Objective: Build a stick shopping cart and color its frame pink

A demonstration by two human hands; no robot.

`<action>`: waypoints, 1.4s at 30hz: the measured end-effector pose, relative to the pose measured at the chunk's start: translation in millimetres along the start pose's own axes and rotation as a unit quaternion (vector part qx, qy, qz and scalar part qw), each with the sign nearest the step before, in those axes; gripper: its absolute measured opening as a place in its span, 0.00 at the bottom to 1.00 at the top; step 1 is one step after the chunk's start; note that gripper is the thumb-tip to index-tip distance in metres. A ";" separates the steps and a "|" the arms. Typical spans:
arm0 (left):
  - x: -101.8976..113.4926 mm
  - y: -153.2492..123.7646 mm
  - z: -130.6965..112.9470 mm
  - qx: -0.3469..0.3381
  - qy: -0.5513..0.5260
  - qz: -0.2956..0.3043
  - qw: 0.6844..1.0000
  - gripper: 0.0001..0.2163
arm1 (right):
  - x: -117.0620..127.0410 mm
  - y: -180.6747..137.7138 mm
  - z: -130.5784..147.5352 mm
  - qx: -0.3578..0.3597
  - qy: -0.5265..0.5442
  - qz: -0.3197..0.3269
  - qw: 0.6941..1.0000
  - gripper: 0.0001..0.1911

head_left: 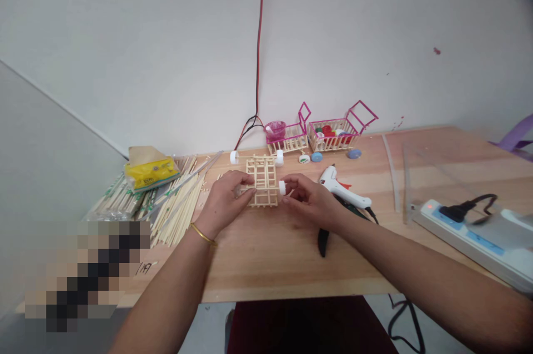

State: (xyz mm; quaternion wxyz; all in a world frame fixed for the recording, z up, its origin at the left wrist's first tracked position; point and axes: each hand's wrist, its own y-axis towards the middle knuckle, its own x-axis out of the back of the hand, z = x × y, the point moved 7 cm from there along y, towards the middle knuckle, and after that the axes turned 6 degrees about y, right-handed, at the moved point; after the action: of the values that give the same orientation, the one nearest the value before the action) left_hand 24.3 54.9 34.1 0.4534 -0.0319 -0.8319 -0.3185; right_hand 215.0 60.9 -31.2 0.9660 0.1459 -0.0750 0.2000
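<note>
A small cart frame made of pale wooden sticks lies on the wooden table, with white round wheels on stick axles. My left hand is closed in a pinch on the left end of the near axle. Fingers of my right hand are pressed together around the axle's right end, next to a white wheel. Both hands touch the frame's near edge.
A white glue gun and dark pliers lie right of my hands. Loose sticks and a yellow packet sit left. Two pink-trimmed stick carts stand by the wall. A power strip rests at right.
</note>
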 end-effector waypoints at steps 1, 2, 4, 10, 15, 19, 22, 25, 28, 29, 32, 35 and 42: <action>0.1 0.0 -0.3 -0.001 0.000 0.000 1.000 0.05 | -0.3 -0.1 0.2 -0.002 0.000 0.002 1.000 0.20; 0.2 0.0 -0.5 -0.001 0.000 -0.001 1.000 0.05 | -0.7 -0.2 0.2 -0.005 -0.001 0.005 1.000 0.20; 0.2 0.2 -0.6 0.000 0.000 -0.002 1.000 0.05 | -1.1 -0.4 -0.1 -0.010 -0.003 0.007 1.000 0.21; -0.7 0.5 0.5 0.009 -0.002 -0.001 1.000 0.05 | -1.7 -0.2 -2.5 -0.019 0.001 0.012 1.000 0.22; -1.2 0.7 1.2 0.009 -0.003 -0.001 1.000 0.06 | -1.1 -0.3 -2.1 -0.027 0.000 0.012 1.000 0.22; -0.7 1.7 0.3 0.001 -0.015 -0.004 1.000 0.06 | -1.7 -0.3 -0.6 -0.026 0.004 0.016 1.000 0.22; 0.0 2.5 0.4 0.000 -0.022 -0.010 1.000 0.06 | -2.0 0.1 -1.8 -0.026 0.012 0.016 0.999 0.22; 0.4 3.2 1.1 0.003 -0.025 -0.014 1.000 0.07 | -2.0 0.5 -3.6 -0.032 0.015 0.016 0.999 0.22; 0.7 3.4 1.4 0.006 -0.025 -0.017 1.000 0.07 | -2.1 0.6 -4.3 -0.041 0.012 0.016 0.999 0.21; 0.7 3.4 1.2 0.006 -0.025 -0.017 1.000 0.07 | -2.3 0.6 -4.3 -0.043 0.012 0.017 0.999 0.21; 0.4 3.2 0.5 0.003 -0.024 -0.015 1.000 0.07 | -3.8 0.3 -3.8 -0.044 0.025 0.024 0.998 0.22; 0.9 3.4 0.1 0.002 -0.023 -0.017 1.000 0.07 | -5.6 0.2 -3.9 -0.043 0.041 0.034 0.998 0.23; 1.0 3.0 1.4 0.004 -0.026 -0.026 0.999 0.06 | -6.5 0.8 -7.4 -0.040 0.046 0.044 0.997 0.26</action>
State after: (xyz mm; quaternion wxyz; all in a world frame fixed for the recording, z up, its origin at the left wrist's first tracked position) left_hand 23.7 57.8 35.9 0.4233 -0.0173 -0.8452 -0.3258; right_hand 209.5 61.6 -39.4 0.9637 0.0942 -0.0451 0.2456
